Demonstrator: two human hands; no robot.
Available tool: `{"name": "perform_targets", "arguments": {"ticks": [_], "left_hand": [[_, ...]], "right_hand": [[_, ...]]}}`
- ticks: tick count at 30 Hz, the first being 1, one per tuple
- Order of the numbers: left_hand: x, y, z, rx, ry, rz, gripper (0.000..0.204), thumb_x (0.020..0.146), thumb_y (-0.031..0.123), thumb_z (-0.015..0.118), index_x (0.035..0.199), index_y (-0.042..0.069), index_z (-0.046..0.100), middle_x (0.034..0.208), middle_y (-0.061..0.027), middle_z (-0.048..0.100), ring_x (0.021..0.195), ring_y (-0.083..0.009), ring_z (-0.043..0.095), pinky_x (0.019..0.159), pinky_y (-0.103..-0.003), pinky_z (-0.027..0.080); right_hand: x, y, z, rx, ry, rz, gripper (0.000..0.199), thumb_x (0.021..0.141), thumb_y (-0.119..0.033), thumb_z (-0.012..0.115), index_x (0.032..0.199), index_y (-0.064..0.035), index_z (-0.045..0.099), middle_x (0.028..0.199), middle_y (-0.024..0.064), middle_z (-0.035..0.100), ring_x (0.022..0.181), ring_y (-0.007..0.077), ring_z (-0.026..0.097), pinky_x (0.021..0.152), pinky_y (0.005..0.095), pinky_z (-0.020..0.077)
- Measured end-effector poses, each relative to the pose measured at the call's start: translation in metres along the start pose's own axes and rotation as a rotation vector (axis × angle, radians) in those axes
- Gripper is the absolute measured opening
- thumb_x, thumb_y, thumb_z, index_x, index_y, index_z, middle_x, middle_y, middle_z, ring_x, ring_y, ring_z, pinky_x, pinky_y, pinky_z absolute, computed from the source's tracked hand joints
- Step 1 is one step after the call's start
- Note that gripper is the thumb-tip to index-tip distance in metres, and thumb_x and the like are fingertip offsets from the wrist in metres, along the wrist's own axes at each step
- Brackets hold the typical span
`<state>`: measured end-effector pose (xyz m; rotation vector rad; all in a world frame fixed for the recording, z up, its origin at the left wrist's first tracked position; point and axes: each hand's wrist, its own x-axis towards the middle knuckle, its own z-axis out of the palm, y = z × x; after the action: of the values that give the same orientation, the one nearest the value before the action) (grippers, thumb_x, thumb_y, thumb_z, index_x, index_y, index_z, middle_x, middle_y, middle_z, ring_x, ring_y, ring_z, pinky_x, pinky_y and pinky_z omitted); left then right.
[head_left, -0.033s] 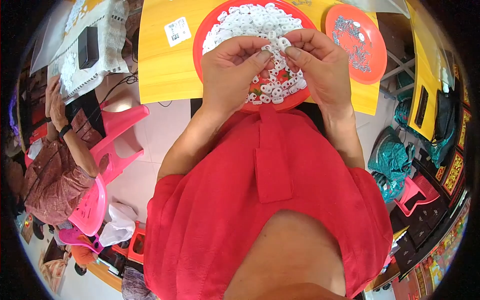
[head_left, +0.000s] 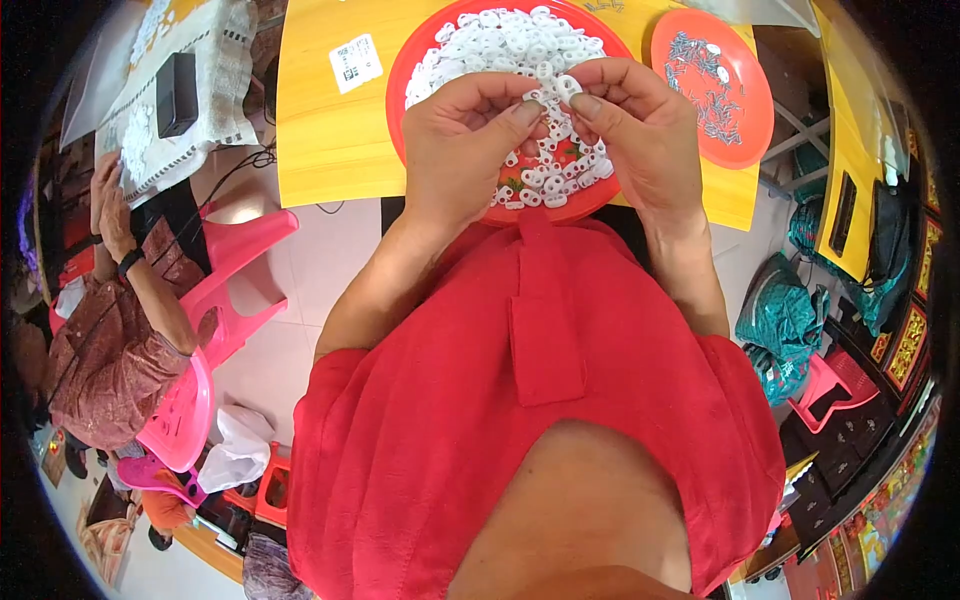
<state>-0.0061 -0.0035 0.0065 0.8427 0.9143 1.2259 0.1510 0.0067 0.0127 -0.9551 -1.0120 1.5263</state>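
Note:
Over a red tray point(head_left: 398, 110) heaped with small white plastic pieces point(head_left: 520, 40) with round holes, both my hands are raised close together. Thumb and forefinger of my right hand point(head_left: 645, 125) pinch one white plastic piece point(head_left: 568, 88). My left hand point(head_left: 460, 145) is closed, its thumb pressed to the fingers; whatever lies between them is too small or hidden to make out. Beyond my right hand lies an orange-red plate point(head_left: 738, 140) with many small grey metal nails point(head_left: 715, 120) and one or two white pieces.
The yellow table point(head_left: 320, 150) bears a white printed label point(head_left: 356, 62) left of the tray. At left, a person point(head_left: 120, 330) sits by a cloth-covered table with a black box point(head_left: 177, 95). Pink plastic chairs point(head_left: 185, 415) stand on that side; teal bags point(head_left: 785, 310) are at right.

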Motion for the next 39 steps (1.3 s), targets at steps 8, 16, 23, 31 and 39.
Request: {"name": "perform_targets", "arguments": {"ticks": [8,16,23,31,39], "left_hand": [[0.000,-0.001,0.000,0.061,0.015,0.023,0.014,0.077,-0.003,0.057,0.091,-0.004,0.058,0.075,-0.0083,0.060,0.064,-0.0106,0.058,0.054,-0.020,0.048],[0.000,0.001,0.003,0.107,-0.003,0.083,0.014,0.077,-0.002,0.059,0.091,-0.004,0.059,0.076,-0.0080,0.062,0.066,-0.0096,0.058,0.056,-0.019,0.049],[0.001,-0.001,0.001,0.083,-0.007,0.113,0.015,0.077,-0.004,0.058,0.091,-0.004,0.059,0.078,-0.0083,0.062,0.067,-0.0100,0.059,0.058,-0.019,0.049],[0.000,0.002,0.001,0.040,-0.011,0.087,0.015,0.077,-0.005,0.057,0.092,-0.005,0.057,0.079,-0.0082,0.060,0.067,-0.0111,0.059,0.059,-0.019,0.049],[-0.002,0.001,0.005,0.067,0.004,0.076,0.015,0.077,-0.004,0.057,0.092,-0.005,0.057,0.079,-0.0082,0.061,0.068,-0.0112,0.059,0.058,-0.019,0.049]], "right_hand": [[-0.002,-0.004,0.009,-0.213,0.054,-0.095,0.016,0.075,0.003,0.058,0.091,0.0040,0.057,0.078,0.0043,0.059,0.071,0.0075,0.055,0.064,0.0186,0.0452],[-0.004,-0.007,0.014,-0.213,0.018,-0.116,0.013,0.076,0.003,0.057,0.089,0.0040,0.058,0.079,0.0035,0.060,0.073,0.0074,0.056,0.065,0.0188,0.0456],[-0.003,-0.007,0.015,-0.248,0.037,-0.112,0.014,0.076,0.003,0.057,0.090,0.0033,0.058,0.078,0.0029,0.060,0.072,0.0064,0.055,0.063,0.0186,0.0453],[0.005,-0.009,0.000,-0.159,0.106,-0.183,0.021,0.077,0.003,0.056,0.098,0.0024,0.057,0.079,0.0040,0.059,0.065,0.0063,0.052,0.056,0.0170,0.0404],[-0.001,-0.012,0.006,-0.267,0.086,-0.122,0.022,0.078,0.003,0.055,0.099,0.0026,0.057,0.083,0.0045,0.059,0.069,0.0057,0.052,0.057,0.0162,0.0401]]}}
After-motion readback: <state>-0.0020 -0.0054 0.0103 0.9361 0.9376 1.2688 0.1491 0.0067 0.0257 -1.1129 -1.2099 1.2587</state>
